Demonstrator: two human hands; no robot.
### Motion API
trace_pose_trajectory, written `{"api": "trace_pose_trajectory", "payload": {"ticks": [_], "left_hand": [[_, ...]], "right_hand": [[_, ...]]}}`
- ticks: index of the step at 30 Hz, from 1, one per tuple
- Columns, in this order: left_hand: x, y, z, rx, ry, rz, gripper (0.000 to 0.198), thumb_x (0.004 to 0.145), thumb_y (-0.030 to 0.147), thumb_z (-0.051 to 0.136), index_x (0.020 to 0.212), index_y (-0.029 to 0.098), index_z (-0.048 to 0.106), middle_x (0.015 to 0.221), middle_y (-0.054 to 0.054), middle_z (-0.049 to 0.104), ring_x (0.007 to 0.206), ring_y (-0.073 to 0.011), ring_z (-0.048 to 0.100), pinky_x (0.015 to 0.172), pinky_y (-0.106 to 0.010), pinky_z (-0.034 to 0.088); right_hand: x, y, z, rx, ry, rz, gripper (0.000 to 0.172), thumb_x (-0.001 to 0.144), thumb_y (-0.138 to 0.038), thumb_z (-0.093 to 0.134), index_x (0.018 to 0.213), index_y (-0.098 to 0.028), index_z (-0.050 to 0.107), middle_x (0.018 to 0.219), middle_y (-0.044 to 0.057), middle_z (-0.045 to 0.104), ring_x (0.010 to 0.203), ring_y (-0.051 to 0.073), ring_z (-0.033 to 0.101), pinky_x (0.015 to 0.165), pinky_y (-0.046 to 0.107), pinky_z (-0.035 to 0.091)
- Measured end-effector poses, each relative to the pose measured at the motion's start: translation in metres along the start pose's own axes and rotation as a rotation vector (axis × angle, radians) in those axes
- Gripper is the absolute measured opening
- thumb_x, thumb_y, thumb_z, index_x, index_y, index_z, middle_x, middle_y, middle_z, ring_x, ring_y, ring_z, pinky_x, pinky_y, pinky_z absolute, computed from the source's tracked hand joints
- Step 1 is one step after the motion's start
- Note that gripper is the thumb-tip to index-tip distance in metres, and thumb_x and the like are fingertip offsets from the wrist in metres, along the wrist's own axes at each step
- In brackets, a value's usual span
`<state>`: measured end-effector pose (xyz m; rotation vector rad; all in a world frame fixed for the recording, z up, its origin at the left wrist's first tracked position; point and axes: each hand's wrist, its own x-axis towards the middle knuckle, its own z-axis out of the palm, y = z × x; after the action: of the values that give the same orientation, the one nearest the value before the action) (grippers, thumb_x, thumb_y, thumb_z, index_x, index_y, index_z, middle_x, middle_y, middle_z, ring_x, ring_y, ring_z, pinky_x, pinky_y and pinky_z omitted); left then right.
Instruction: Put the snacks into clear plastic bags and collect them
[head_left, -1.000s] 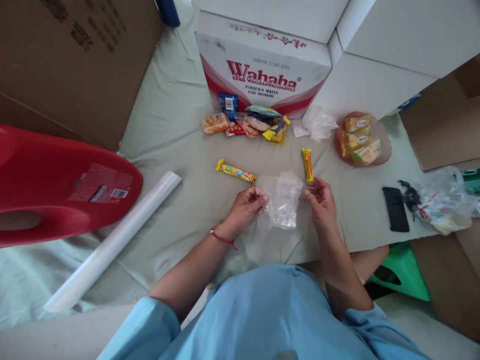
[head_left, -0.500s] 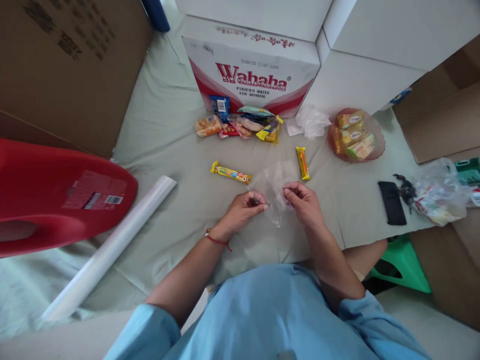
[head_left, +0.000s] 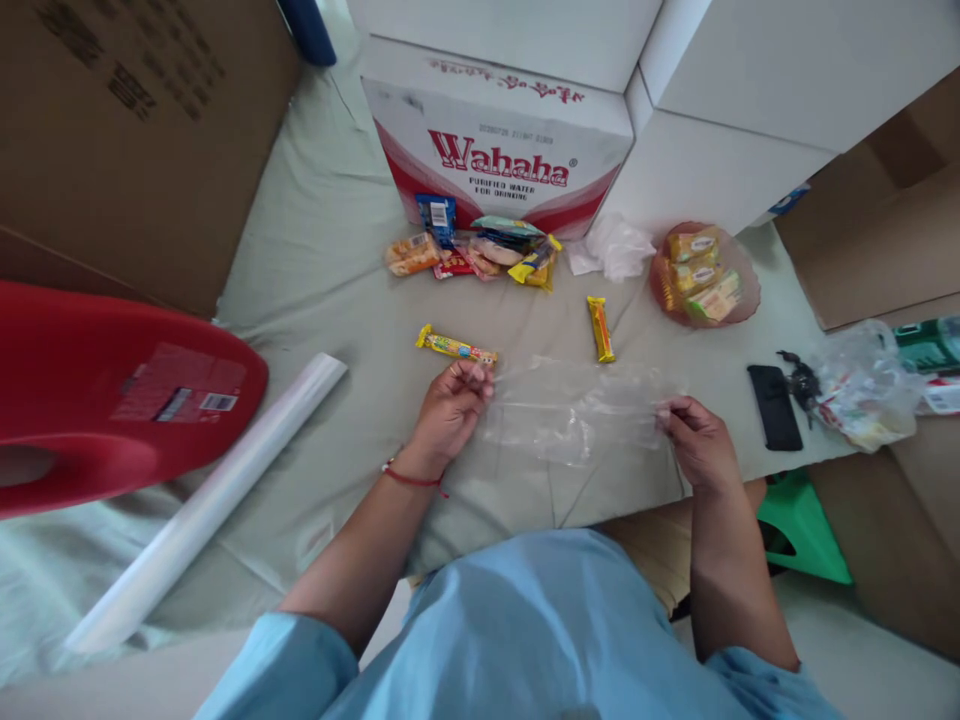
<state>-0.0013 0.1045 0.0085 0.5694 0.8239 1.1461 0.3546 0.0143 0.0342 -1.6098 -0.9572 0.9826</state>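
Observation:
A clear plastic bag (head_left: 574,410) is stretched sideways between my two hands, above the cloth. My left hand (head_left: 454,410) pinches its left end, fingers closed. At the other end, my right hand (head_left: 694,435) grips the bag between thumb and fingers. Just beyond my left fingers lies a yellow wrapped snack bar (head_left: 456,345), its right end close to my fingertips. A second yellow snack bar (head_left: 601,329) lies past the bag's upper edge, pointing away from me.
Several packaged snacks (head_left: 480,250) lie before a Wahaha carton (head_left: 502,150), beside crumpled white plastic (head_left: 619,247). A pink bowl (head_left: 742,300) holds yellow packets. At right are a black phone (head_left: 775,408), keys (head_left: 802,385) and a filled bag (head_left: 862,390); at left, a plastic roll (head_left: 210,505) and red container (head_left: 112,390).
My hands have moved apart, the right one going well to the right and the left one slightly left. The bunched plastic bag is now spread out wide between them.

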Motion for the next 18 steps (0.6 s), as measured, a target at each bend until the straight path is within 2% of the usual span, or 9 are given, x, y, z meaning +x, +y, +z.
{"api": "trace_pose_trajectory", "payload": {"ticks": [4,6,8,10,11,12,14,16,18], "left_hand": [[-0.002,-0.001,-0.001,0.109,-0.033,0.011,0.031,0.057,0.02,0.071,0.088,0.021,0.072,0.088,-0.003,0.065,0.069,-0.012,0.049,0.061,-0.025,0.04],[-0.002,-0.008,-0.002,0.233,-0.012,0.006,0.027,0.063,0.031,0.077,0.087,0.02,0.072,0.081,-0.001,0.062,0.064,-0.0116,0.045,0.057,-0.025,0.035],[-0.001,-0.016,-0.004,0.361,0.032,0.031,0.029,0.071,0.043,0.081,0.084,0.02,0.069,0.072,0.002,0.056,0.06,-0.0104,0.04,0.056,-0.025,0.031],[0.0,-0.024,-0.006,0.442,0.069,0.081,0.036,0.079,0.054,0.078,0.081,0.021,0.065,0.068,0.004,0.051,0.058,-0.0104,0.038,0.056,-0.025,0.031],[0.0,-0.027,-0.007,0.464,0.076,0.107,0.037,0.082,0.057,0.076,0.082,0.021,0.064,0.068,0.004,0.05,0.059,-0.0107,0.038,0.056,-0.025,0.032],[-0.001,-0.029,-0.007,0.479,0.074,0.127,0.039,0.085,0.059,0.073,0.082,0.021,0.063,0.069,0.004,0.05,0.059,-0.011,0.039,0.056,-0.025,0.033],[-0.003,-0.029,-0.006,0.506,0.054,0.154,0.04,0.088,0.061,0.07,0.083,0.022,0.063,0.069,0.004,0.05,0.06,-0.0116,0.041,0.057,-0.025,0.035],[-0.004,-0.026,-0.004,0.539,0.05,0.194,0.041,0.09,0.062,0.07,0.084,0.022,0.063,0.069,0.004,0.052,0.062,-0.012,0.044,0.059,-0.025,0.037],[-0.005,-0.022,-0.003,0.567,0.086,0.238,0.042,0.09,0.063,0.07,0.084,0.022,0.063,0.068,0.004,0.052,0.062,-0.012,0.044,0.06,-0.025,0.037]], "right_hand": [[0.007,0.002,0.006,-0.12,-0.009,-0.016,0.028,0.077,-0.044,0.08,0.089,-0.02,0.071,0.085,0.002,0.069,0.07,0.014,0.054,0.066,0.029,0.047],[0.011,-0.001,0.011,-0.225,0.029,-0.054,0.03,0.079,-0.045,0.076,0.094,-0.019,0.071,0.088,0.003,0.069,0.073,0.016,0.056,0.068,0.031,0.048],[0.012,-0.009,0.017,-0.374,0.187,-0.167,0.03,0.083,-0.043,0.071,0.102,-0.019,0.071,0.096,0.006,0.068,0.079,0.018,0.058,0.072,0.034,0.051],[0.006,-0.022,0.025,-0.512,0.372,-0.361,0.028,0.089,-0.038,0.065,0.109,-0.02,0.07,0.106,0.009,0.066,0.086,0.02,0.06,0.079,0.038,0.054],[0.002,-0.03,0.031,-0.566,0.391,-0.466,0.028,0.091,-0.035,0.063,0.114,-0.021,0.069,0.112,0.011,0.064,0.09,0.021,0.061,0.083,0.04,0.054],[-0.003,-0.038,0.038,-0.611,0.333,-0.561,0.03,0.092,-0.032,0.062,0.12,-0.022,0.069,0.119,0.012,0.063,0.093,0.022,0.062,0.087,0.042,0.055],[-0.013,-0.051,0.053,-0.696,0.026,-0.676,0.036,0.093,-0.029,0.061,0.129,-0.026,0.067,0.132,0.014,0.06,0.095,0.023,0.063,0.092,0.044,0.055],[-0.02,-0.056,0.067,-0.791,-0.322,-0.692,0.036,0.095,-0.025,0.059,0.129,-0.028,0.069,0.14,0.013,0.06,0.094,0.022,0.065,0.088,0.042,0.056],[-0.026,-0.052,0.074,-0.884,-0.469,-0.669,0.031,0.097,-0.022,0.053,0.12,-0.028,0.074,0.131,0.011,0.068,0.092,0.022,0.067,0.078,0.037,0.055]]}}
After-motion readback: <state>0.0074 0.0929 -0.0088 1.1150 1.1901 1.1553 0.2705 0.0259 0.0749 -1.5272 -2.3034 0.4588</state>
